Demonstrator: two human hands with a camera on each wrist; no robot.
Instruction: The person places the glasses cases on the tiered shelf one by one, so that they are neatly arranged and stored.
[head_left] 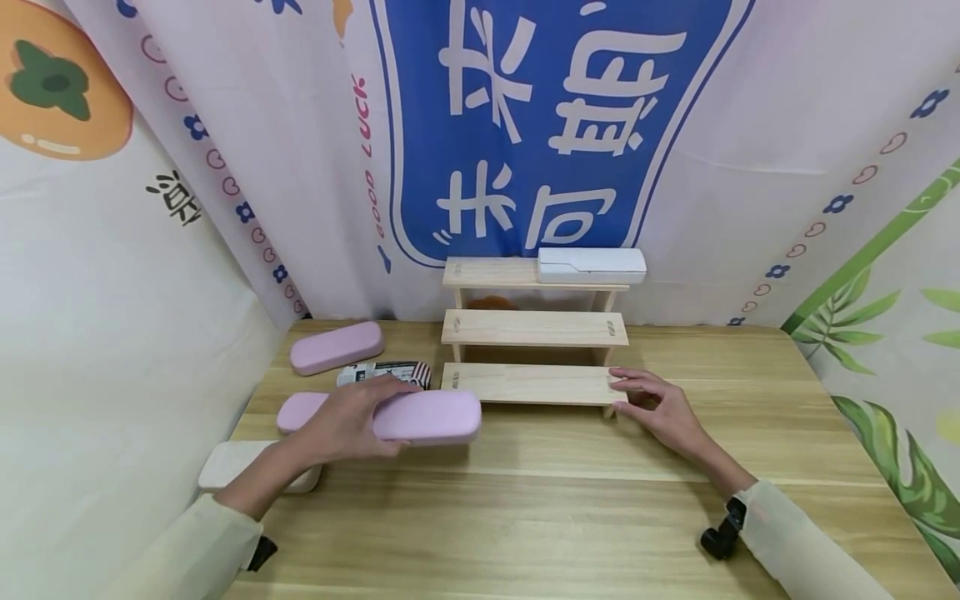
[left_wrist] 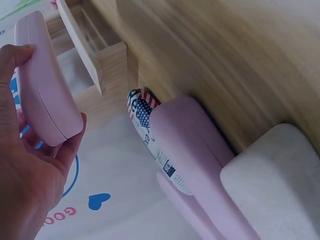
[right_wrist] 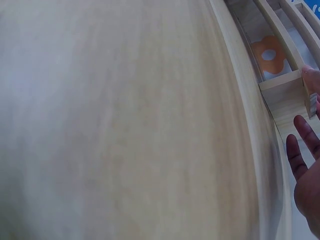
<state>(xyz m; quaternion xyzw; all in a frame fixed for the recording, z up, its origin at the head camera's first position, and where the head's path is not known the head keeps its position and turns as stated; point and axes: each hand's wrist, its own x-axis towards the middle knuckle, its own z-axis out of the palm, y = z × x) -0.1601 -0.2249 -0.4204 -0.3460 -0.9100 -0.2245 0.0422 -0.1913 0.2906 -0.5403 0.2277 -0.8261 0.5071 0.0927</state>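
Gripping a pink case [head_left: 435, 415], the left hand [head_left: 351, 422] holds it above the table [head_left: 525, 508], near the left end of the wooden shelf's bottom step [head_left: 532, 384]; across, the right hand [head_left: 666, 415] pinches that step's right end, white case [head_left: 591, 266] up top!

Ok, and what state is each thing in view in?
Held pink case: closed, above the table.
Left hand: curled round that case.
Wooden stand: upright on the table.
Right hand: touches the stand's right end.
White case: closed, on the stand's top step.
Rear pink case: lying flat, looks closed.
Nearer pink case: closed, partly hidden.
Patterned case: lying down, lid unclear.
Off-white case: partly hidden, lid unclear.
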